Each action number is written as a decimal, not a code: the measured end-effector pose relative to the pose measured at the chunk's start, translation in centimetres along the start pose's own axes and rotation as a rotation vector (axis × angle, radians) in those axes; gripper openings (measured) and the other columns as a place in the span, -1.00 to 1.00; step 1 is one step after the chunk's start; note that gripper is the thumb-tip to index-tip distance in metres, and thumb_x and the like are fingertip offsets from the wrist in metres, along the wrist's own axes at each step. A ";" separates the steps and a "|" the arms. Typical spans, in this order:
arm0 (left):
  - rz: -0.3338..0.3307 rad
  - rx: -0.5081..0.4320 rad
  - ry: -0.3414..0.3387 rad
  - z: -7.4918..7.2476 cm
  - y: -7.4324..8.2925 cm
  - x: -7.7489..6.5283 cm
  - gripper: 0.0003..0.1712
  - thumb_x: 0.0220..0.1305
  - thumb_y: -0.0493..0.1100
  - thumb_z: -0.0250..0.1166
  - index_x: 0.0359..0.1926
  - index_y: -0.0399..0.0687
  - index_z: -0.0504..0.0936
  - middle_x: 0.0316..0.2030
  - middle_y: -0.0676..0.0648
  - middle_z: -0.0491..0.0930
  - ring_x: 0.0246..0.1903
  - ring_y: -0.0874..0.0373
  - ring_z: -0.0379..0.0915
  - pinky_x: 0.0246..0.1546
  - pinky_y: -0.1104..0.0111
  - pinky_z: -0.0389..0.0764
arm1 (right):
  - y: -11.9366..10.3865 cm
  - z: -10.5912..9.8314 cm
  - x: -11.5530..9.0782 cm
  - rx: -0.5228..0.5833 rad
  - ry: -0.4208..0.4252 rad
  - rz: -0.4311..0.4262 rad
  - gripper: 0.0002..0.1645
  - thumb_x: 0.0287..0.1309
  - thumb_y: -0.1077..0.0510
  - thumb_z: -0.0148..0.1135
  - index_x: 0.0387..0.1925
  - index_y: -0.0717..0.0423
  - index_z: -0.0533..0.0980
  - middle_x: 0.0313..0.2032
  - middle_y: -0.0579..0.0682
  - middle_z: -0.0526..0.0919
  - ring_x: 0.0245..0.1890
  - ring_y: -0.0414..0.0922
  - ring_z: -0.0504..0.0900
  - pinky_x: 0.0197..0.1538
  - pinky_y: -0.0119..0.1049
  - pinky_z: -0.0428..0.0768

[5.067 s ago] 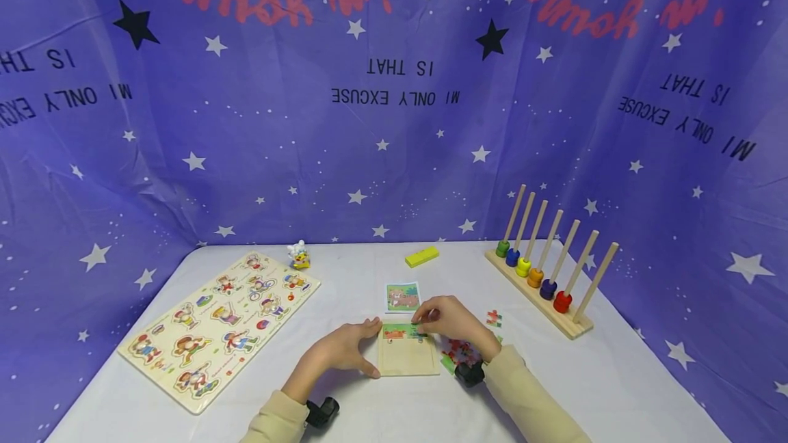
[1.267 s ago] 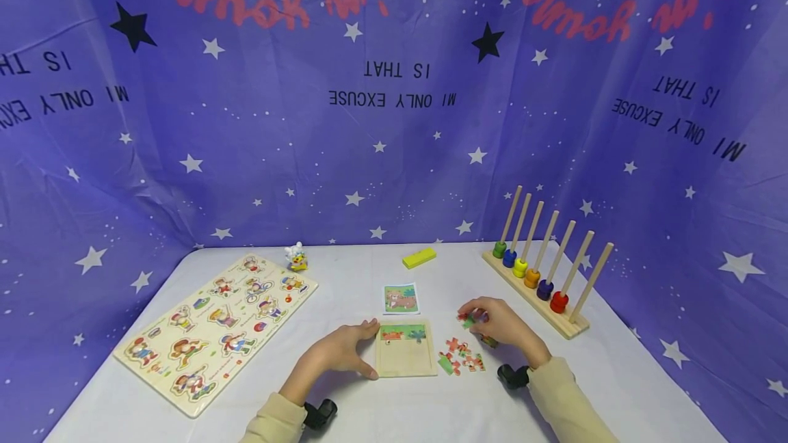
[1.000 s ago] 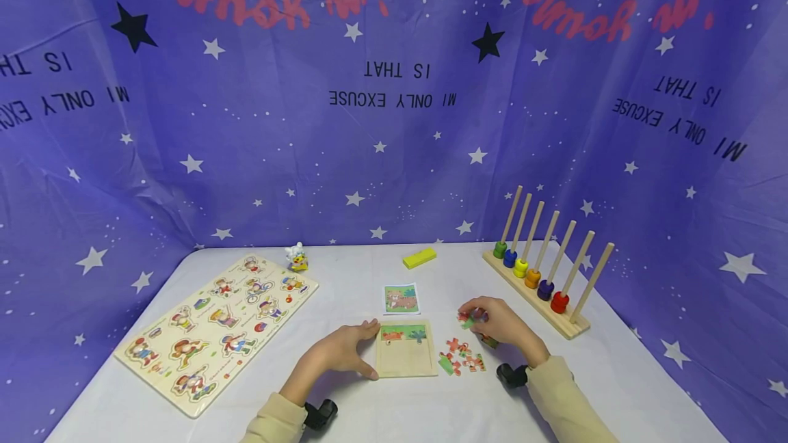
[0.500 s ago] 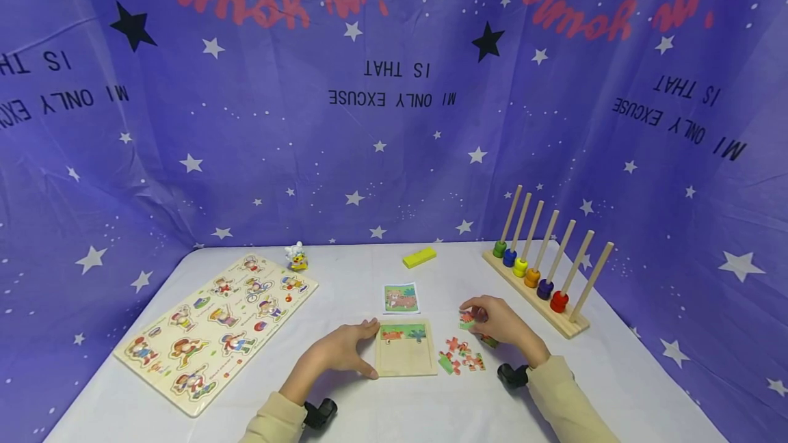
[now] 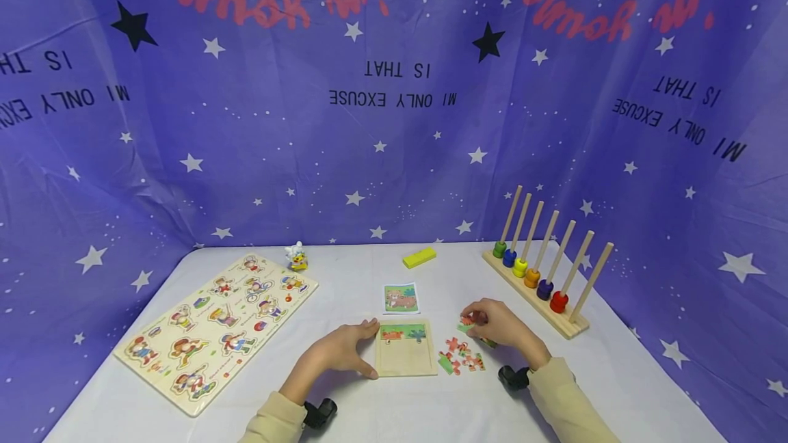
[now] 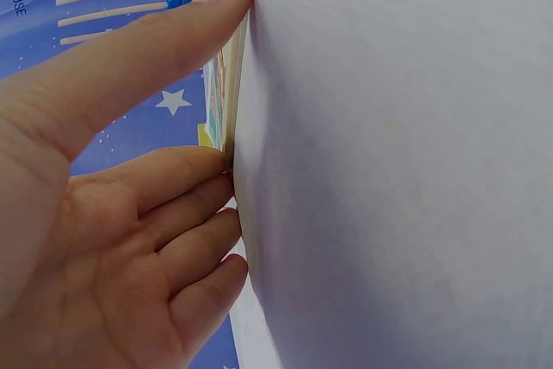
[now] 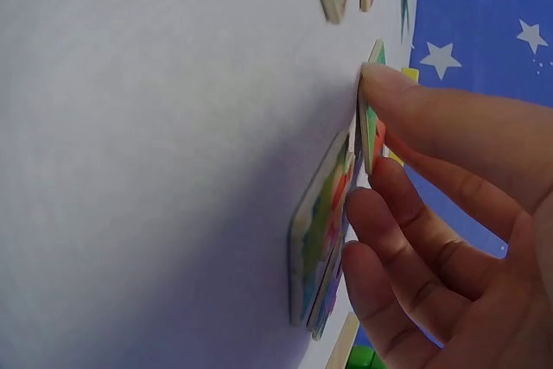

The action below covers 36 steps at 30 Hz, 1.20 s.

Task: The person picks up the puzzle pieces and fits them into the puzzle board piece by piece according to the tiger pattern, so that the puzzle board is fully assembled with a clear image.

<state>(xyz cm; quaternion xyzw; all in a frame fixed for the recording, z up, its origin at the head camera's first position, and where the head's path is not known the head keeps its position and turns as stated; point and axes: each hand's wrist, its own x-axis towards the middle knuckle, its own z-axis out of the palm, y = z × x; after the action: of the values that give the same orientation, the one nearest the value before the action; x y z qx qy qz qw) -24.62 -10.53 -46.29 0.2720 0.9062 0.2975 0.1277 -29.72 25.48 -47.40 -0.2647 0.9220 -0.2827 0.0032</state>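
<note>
A shallow wooden puzzle tray (image 5: 406, 357) lies at the middle front, with two joined pieces (image 5: 403, 333) along its far side. My left hand (image 5: 345, 348) rests at the tray's left edge, thumb at the near corner and fingers at the far one, all fairly straight. Over to the right, my right hand (image 5: 501, 323) pinches a green and red puzzle piece (image 7: 372, 118) between thumb and fingers, tilted up close to the table. More pieces (image 7: 320, 239) lie beneath that hand, partly hidden in the head view. Between hand and tray is a loose group of puzzle pieces (image 5: 458, 355).
Behind the tray lies a picture card (image 5: 401, 299), with a yellow block (image 5: 420, 258) farther back. A peg stand (image 5: 535, 292) with coloured beads is at the right. On the left are a large figure puzzle board (image 5: 215, 333) and a small toy figure (image 5: 297, 256).
Earlier my right hand was at the tray's far right corner; it has moved right to the loose pieces. Recently the piece in its fingers has turned. The left hand has stayed put.
</note>
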 end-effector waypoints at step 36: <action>-0.002 -0.019 -0.003 0.0 0.1 -0.1 0.07 -0.18 -0.05 0.59 0.33 -0.37 0.31 0.38 -0.27 0.21 0.37 -0.23 0.08 0.36 -0.05 0.11 | -2.9 -0.7 -2.8 0.050 -0.182 -0.090 -0.70 -0.11 0.19 0.53 -0.31 0.04 0.58 -0.39 -0.09 0.59 -0.38 -0.13 0.50 -0.32 -0.35 0.52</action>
<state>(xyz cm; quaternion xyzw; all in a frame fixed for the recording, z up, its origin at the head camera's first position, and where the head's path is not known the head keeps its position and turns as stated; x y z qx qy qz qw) -24.52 -10.50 -46.18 0.2703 0.9033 0.3057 0.1322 -26.01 25.26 -45.71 -0.3301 0.8978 -0.2802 0.0806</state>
